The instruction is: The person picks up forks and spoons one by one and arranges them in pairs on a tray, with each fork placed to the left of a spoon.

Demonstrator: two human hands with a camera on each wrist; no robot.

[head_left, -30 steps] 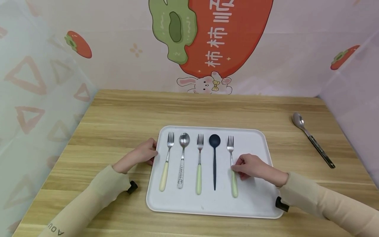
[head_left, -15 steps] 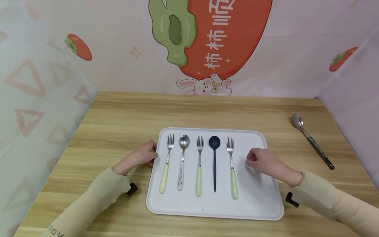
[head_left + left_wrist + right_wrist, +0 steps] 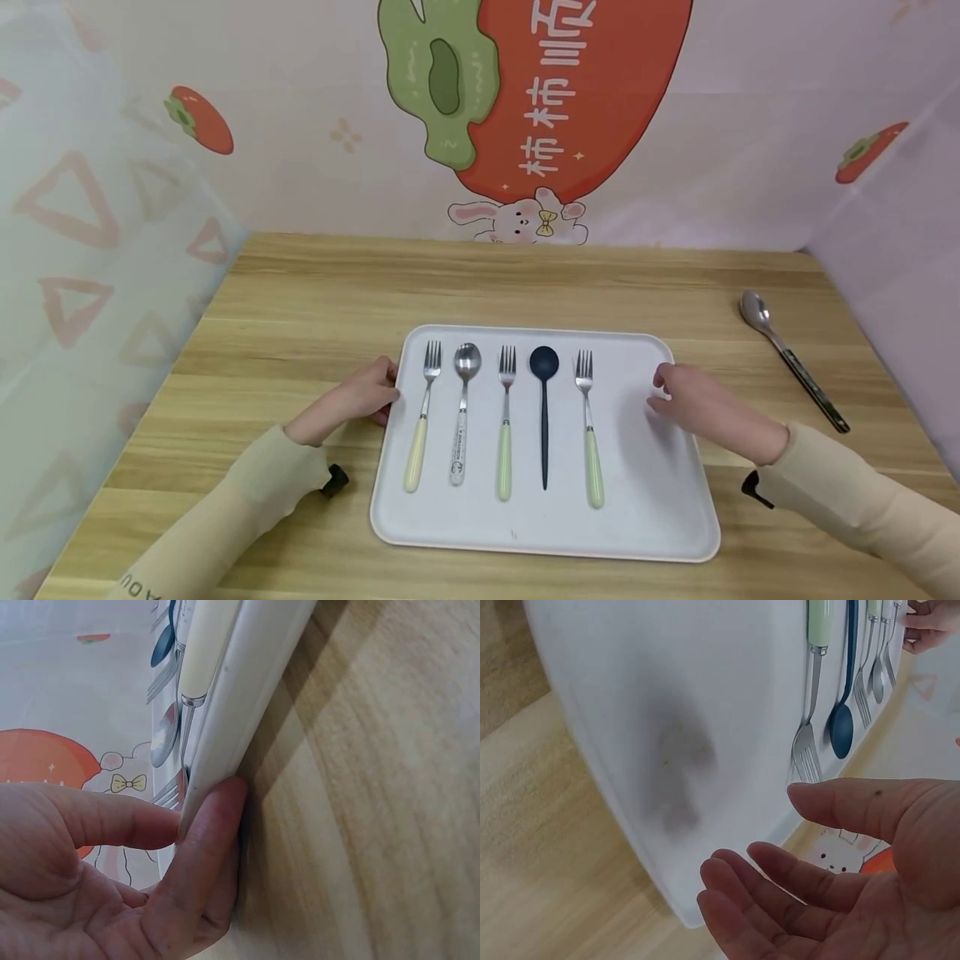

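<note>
A white rectangular tray (image 3: 555,525) lies on the wooden table with cutlery set side by side on it. From left to right are a cream-handled fork (image 3: 416,454), a steel spoon (image 3: 467,362), a green-handled fork (image 3: 504,458), a dark blue spoon (image 3: 543,363) and another green-handled fork (image 3: 593,467). My left hand (image 3: 363,390) pinches the tray's left rim, thumb on the upper side and fingers beneath, as the left wrist view shows. Over the tray's right side, my right hand (image 3: 697,408) holds nothing, its thumb and fingers spread apart in the right wrist view.
To the right of the tray, a steel spoon with a dark patterned handle (image 3: 802,375) lies slantwise on the table (image 3: 315,283). Printed cloth walls (image 3: 315,167) enclose the table at the back and both sides.
My right hand has let go of the rightmost green-handled fork and moved right, toward the tray's right edge, its fingers opening. The left hand has stayed at the left rim.
</note>
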